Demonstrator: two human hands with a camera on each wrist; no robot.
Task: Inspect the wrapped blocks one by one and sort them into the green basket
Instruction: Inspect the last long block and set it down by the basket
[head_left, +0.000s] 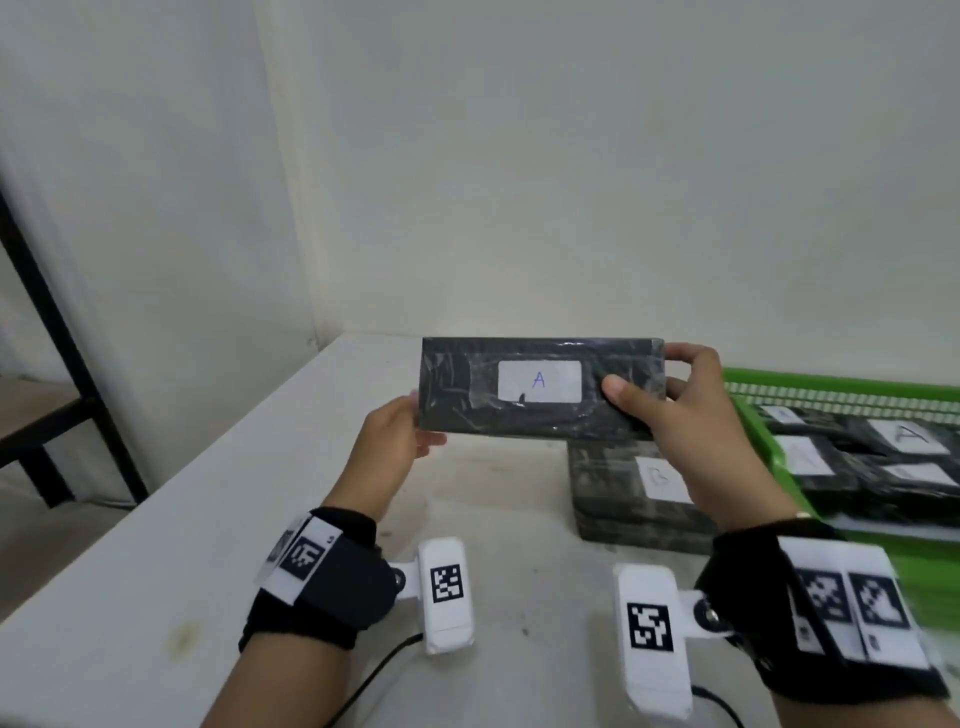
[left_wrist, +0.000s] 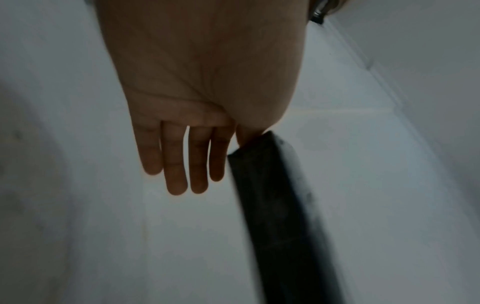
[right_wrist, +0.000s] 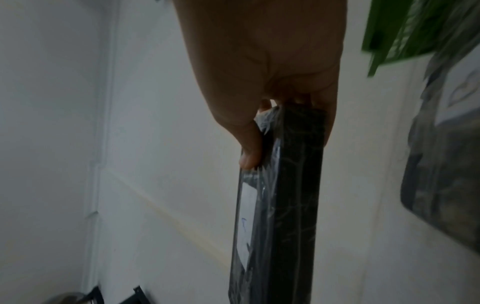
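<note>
I am holding up a flat, long rectangular block wrapped in black plastic film (head_left: 540, 387), its wide face turned toward me, with a white label marked "A" (head_left: 539, 381) in blue. It is lifted above the white table (head_left: 208, 519). Below it, a second black wrapped block with a white "B" label (head_left: 623, 493) is lying flat on the table. Just to its right the green plastic basket (head_left: 769, 431) is standing, and several black wrapped blocks with white labels (head_left: 883, 457) are lying flat inside.
</note>
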